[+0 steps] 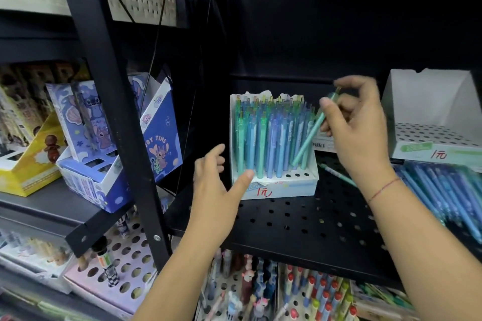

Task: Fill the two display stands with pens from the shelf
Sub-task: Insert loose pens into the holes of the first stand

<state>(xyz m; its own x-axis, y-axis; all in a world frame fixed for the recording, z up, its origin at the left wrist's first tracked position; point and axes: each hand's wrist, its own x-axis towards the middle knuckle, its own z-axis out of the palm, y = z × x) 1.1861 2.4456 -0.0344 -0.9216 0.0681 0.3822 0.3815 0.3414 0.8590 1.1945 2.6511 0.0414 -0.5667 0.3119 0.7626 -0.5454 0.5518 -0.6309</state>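
Your first white cardboard display stand (pixel 273 185) is nearly full: blue, teal and green pens stand upright in almost every hole, and only a few holes along its front right edge still look bare. Your second white cardboard display stand (pixel 433 138), to the right on the same black perforated metal shelf (pixel 300 219), shows only open holes, so by my judgement you are about halfway, with that whole stand left to fill.

Your right hand (pixel 357 122) has its fingers (pixel 327 103) clenched around one slim mint-green plastic pen (pixel 310 135), held slanted, its lower tip down among the last holes at the first stand's right edge. Your left hand (pixel 216 185) is released and holds nothing; its thumb rests at the stand's front left corner, seemingly steadying it.

Your supply, a loose heap of blue and teal pens (pixel 443 190), lies flat on the shelf at the far right, blurred, just below the second stand.
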